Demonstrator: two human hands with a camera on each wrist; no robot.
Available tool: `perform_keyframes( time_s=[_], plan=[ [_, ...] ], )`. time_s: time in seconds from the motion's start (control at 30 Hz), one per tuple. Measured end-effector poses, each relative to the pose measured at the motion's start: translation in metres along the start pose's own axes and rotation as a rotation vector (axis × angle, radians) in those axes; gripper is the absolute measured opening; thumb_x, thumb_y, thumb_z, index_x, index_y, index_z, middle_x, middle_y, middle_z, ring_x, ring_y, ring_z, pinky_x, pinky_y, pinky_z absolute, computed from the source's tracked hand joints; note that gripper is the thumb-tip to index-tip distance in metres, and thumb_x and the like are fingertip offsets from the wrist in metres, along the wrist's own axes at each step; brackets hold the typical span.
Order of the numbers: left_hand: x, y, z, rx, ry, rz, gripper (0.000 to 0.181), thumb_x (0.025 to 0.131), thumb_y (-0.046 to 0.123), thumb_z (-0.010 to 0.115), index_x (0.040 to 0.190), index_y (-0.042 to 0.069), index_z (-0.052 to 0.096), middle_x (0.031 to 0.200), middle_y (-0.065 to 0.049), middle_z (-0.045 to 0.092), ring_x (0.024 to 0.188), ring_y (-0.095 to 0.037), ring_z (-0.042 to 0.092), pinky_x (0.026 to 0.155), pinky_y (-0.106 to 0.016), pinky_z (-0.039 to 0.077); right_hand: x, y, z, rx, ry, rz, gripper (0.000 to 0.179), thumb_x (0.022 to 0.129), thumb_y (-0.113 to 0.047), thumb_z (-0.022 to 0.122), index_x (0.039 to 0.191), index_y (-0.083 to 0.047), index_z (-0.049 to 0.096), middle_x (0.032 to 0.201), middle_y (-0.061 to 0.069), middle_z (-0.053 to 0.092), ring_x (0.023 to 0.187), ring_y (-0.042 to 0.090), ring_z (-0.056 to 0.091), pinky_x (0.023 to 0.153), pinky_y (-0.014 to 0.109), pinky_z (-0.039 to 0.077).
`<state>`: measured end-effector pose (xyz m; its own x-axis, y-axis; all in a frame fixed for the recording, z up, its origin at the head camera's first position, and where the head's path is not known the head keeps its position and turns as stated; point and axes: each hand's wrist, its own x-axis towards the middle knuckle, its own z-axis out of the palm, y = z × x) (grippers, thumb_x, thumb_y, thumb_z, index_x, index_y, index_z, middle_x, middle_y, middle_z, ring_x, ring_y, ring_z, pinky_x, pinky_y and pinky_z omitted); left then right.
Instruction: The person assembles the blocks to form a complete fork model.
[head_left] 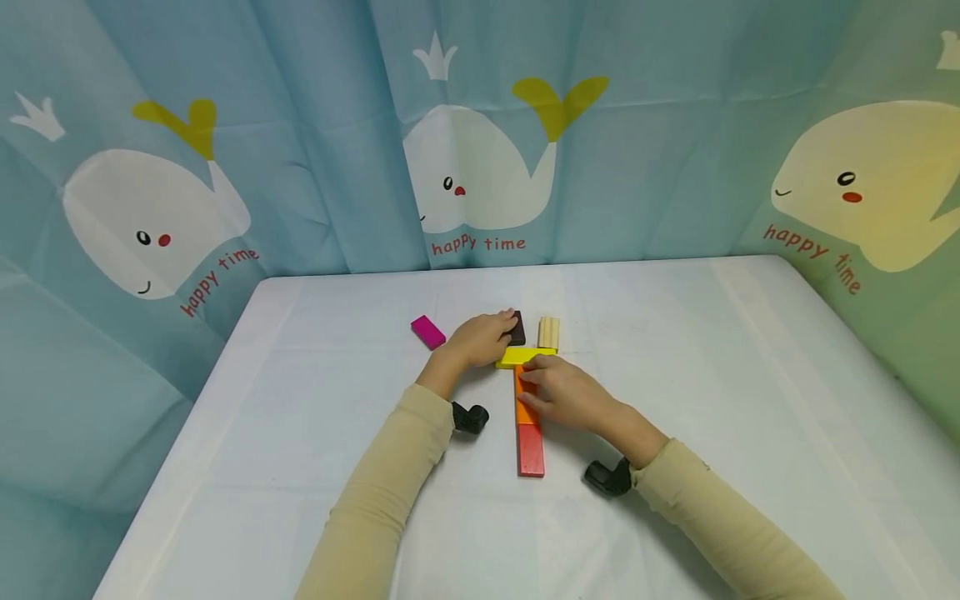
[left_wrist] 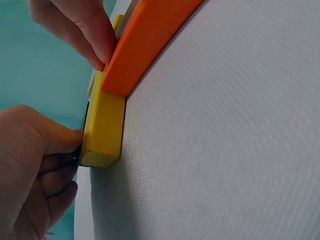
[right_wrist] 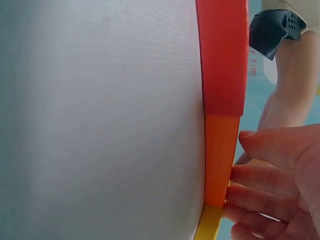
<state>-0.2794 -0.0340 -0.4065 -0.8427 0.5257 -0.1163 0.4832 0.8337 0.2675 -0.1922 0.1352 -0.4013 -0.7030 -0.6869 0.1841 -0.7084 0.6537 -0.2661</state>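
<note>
My left hand (head_left: pixel 480 337) pinches a dark brown block (head_left: pixel 519 330) behind a yellow block (head_left: pixel 517 357). In the left wrist view its thumb lies close to the end of that yellow block (left_wrist: pixel 104 125), and the dark block is mostly hidden. My right hand (head_left: pixel 573 392) has its fingertips at the join of the yellow block and an orange block (head_left: pixel 527 410). In the right wrist view, those fingers extend loosely along the orange block (right_wrist: pixel 219 155). A red block (head_left: pixel 530 450) continues the line toward me, touching the orange one.
A magenta block (head_left: pixel 428 332) lies apart, left of my left hand. Pale wood-coloured ribbed blocks (head_left: pixel 549 332) sit just behind the yellow block's right end. All rest on a white-covered table (head_left: pixel 300 375). A blue curtain (head_left: pixel 315 150) with whale prints hangs behind.
</note>
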Motion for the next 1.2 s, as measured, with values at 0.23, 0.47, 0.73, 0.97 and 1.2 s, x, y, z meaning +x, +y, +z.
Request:
perform_keyframes(
  time_s=[0.23,0.47,0.73,0.97,1.2],
  plan=[
    [0.0031,0.0028,0.0005,0.011,-0.016,0.019,0.046,0.097,0.022,0.042,0.142,0.01,0.035,0.147,-0.002,0.03,0.131,-0.017,0.031,0.106,-0.031,0.025,-0.0006,0.001,0.0007,-0.005,0.002,-0.001,0.031,0.082,-0.017,0.069,0.101,0.007,0.067,0.103,0.015,0.061,0.091,0.024,0.057,0.082,0.036,0.048],
    [0.0058,0.0048,0.0022,0.008,-0.004,0.03,0.046,0.097,0.021,0.042,0.141,0.01,0.036,0.146,-0.002,0.031,0.131,-0.016,0.031,0.106,-0.03,0.025,-0.001,0.0,-0.0002,0.006,0.0,0.008,0.032,0.082,-0.017,0.07,0.103,0.007,0.067,0.103,0.015,0.061,0.09,0.023,0.057,0.081,0.035,0.049],
    [0.0047,0.0068,0.0018,0.007,0.022,0.079,0.045,0.097,0.018,0.043,0.14,0.008,0.037,0.145,-0.004,0.033,0.131,-0.016,0.032,0.106,-0.029,0.025,-0.0018,-0.0007,-0.0008,-0.009,0.001,0.009,0.032,0.082,-0.017,0.069,0.103,0.007,0.066,0.102,0.014,0.06,0.09,0.023,0.056,0.081,0.035,0.048],
    [0.0043,0.0072,0.0026,0.013,0.028,0.072,0.044,0.097,0.018,0.042,0.14,0.009,0.038,0.145,-0.003,0.033,0.131,-0.015,0.032,0.106,-0.029,0.025,-0.0018,-0.0023,-0.0021,-0.007,0.008,0.004,0.032,0.082,-0.017,0.069,0.102,0.007,0.067,0.101,0.014,0.06,0.088,0.023,0.055,0.08,0.035,0.048],
    [0.0019,0.0092,0.0018,-0.008,0.025,0.076,0.044,0.097,0.018,0.043,0.14,0.009,0.038,0.145,-0.003,0.032,0.131,-0.015,0.032,0.106,-0.029,0.025,-0.0025,-0.0019,-0.0013,-0.012,0.003,0.008,0.031,0.082,-0.017,0.069,0.102,0.007,0.067,0.103,0.015,0.061,0.09,0.024,0.056,0.082,0.035,0.048]
  ],
)
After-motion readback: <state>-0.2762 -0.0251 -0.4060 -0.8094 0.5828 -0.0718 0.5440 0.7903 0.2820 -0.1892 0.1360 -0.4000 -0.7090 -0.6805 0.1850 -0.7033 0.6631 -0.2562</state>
